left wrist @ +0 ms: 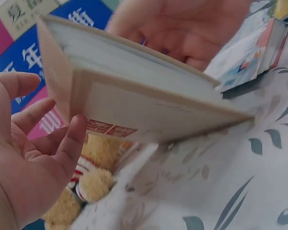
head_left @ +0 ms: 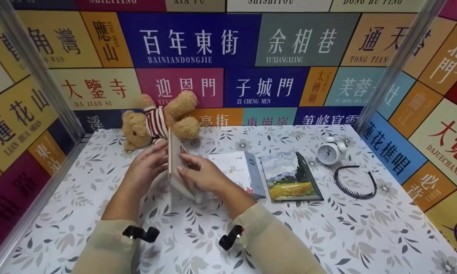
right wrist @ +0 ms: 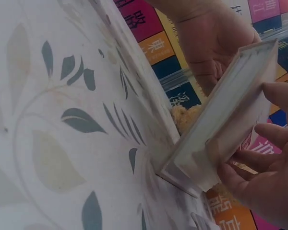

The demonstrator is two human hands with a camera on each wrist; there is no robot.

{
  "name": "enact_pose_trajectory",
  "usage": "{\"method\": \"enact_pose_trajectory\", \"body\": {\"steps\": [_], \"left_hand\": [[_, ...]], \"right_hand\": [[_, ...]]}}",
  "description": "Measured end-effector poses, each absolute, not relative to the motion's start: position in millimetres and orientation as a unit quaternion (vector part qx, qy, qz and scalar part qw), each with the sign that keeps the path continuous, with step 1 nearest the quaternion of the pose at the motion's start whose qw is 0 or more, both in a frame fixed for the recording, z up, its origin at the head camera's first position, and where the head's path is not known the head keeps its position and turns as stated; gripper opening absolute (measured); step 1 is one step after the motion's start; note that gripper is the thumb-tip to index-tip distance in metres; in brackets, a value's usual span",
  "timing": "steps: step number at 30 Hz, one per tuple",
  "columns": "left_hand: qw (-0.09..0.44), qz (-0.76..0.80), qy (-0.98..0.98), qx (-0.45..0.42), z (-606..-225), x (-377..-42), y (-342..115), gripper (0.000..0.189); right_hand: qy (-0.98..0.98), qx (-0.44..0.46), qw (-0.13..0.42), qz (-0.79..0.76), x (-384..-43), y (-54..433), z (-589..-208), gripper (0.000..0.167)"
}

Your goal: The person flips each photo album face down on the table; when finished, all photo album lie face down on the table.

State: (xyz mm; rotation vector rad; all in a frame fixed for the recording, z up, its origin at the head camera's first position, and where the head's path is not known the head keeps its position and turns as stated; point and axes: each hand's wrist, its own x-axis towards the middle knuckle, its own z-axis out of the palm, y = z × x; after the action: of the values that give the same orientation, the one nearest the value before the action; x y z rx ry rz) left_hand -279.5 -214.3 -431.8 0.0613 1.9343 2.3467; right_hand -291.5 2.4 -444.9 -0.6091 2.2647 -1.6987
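Observation:
A thick beige hardcover book (head_left: 179,184) stands on edge on the table between both hands, its pale page block visible from above. In the left wrist view a red printed label (left wrist: 110,128) marks the cover of the book (left wrist: 149,108). My left hand (head_left: 145,167) has its fingers extended along the book's left side, fingertips at the spine edge. On the opposite cover rest the fingertips of my right hand (head_left: 205,171), lightly bent, as the right wrist view also shows of the right hand (right wrist: 266,177). Neither hand wraps around the book.
Behind the book lies a teddy bear (head_left: 135,129) in a striped shirt. To the right are a white and blue book (head_left: 228,171), a landscape-covered photo album (head_left: 289,182), a white alarm clock (head_left: 329,153) and a black headband (head_left: 356,194). A printed panel (head_left: 190,42) closes the back.

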Motion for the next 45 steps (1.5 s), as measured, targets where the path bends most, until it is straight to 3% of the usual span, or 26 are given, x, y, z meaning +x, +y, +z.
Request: {"method": "enact_pose_trajectory", "body": {"steps": [8, 24, 32, 45], "left_hand": [[0.054, 0.736, 0.675, 0.024, -431.4, -278.1, -203.5, 0.059], [0.111, 0.709, 0.696, 0.008, -442.5, -284.1, -205.1, 0.058], [0.154, 0.68, 0.717, -0.001, -457.4, -286.3, -212.7, 0.064], [0.108, 0.564, 0.818, -0.036, -459.3, -285.9, -218.7, 0.069]], "right_hand": [[0.669, -0.163, 0.178, -0.703, -284.2, -1.7, -432.1, 0.059], [0.639, -0.128, 0.163, -0.741, -291.5, 6.7, -431.9, 0.069], [0.642, -0.107, 0.154, -0.743, -296.0, 9.0, -435.3, 0.065], [0.739, -0.075, 0.101, -0.662, -305.8, 12.5, -450.5, 0.063]]}}
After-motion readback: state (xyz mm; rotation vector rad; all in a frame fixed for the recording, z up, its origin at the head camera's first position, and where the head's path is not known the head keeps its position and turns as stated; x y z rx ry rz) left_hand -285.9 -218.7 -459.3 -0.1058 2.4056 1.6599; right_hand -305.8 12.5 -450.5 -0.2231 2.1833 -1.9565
